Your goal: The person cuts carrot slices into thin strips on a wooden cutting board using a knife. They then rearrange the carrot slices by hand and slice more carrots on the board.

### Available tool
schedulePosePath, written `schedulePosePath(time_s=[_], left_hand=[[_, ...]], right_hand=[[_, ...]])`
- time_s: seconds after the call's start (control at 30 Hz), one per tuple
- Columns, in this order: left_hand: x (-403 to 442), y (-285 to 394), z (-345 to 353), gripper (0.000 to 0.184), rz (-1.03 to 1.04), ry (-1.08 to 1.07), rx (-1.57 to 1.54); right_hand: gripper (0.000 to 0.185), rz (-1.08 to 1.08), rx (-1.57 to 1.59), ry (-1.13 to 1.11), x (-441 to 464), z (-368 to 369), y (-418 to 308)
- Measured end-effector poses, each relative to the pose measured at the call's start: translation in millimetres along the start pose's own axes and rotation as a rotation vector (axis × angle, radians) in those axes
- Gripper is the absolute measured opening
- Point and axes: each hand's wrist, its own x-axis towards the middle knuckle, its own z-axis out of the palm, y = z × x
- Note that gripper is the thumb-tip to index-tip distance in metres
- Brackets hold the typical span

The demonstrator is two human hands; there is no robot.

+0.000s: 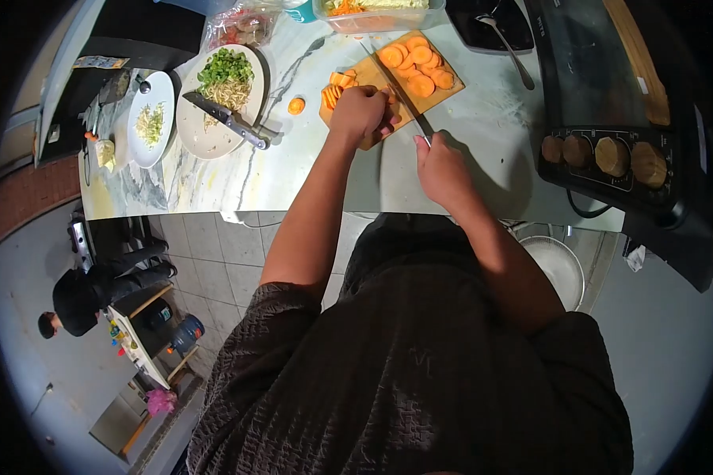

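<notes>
Head view centres on the carrot rounds point(420, 70), lying on the right half of the wooden cutting board point(447, 95), and the narrower carrot pieces point(332, 95) on its left half. Judging by this, slicing into rounds looks done and finer cutting looks partly through, with the rounds on the right left to cut down. The knife point(397, 86) slants between the two groups. The left hand point(360, 115) is over the board just beside the blade, its fingers curled down and bunched; whether they pinch carrot underneath, I cannot tell. The right hand point(444, 168) has its fingers wrapped around the knife's handle. Farther out on the desk point(281, 158), one loose carrot piece point(295, 105) lies apart. Beyond it, the round plate point(192, 141) bears chopped greens point(226, 69), and the oval plate point(144, 153) pale chopped bits point(150, 125), both apparently cut already.
</notes>
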Motion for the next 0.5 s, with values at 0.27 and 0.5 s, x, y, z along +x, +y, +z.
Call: schedulePosePath(time_s=[0.27,0.5], left_hand=[[9.8,-9.5,-2.8,0.030,0.042,-0.041,0.021],[15.2,-8.9,-8.9,0.037,0.081,-0.121,0.169]], right_hand=[[0.041,-0.022,0.022,0.026,5.4,6.5,-1.6],[0.041,-0.060,-0.038,0.137,3.2,12.2,-4.2]])
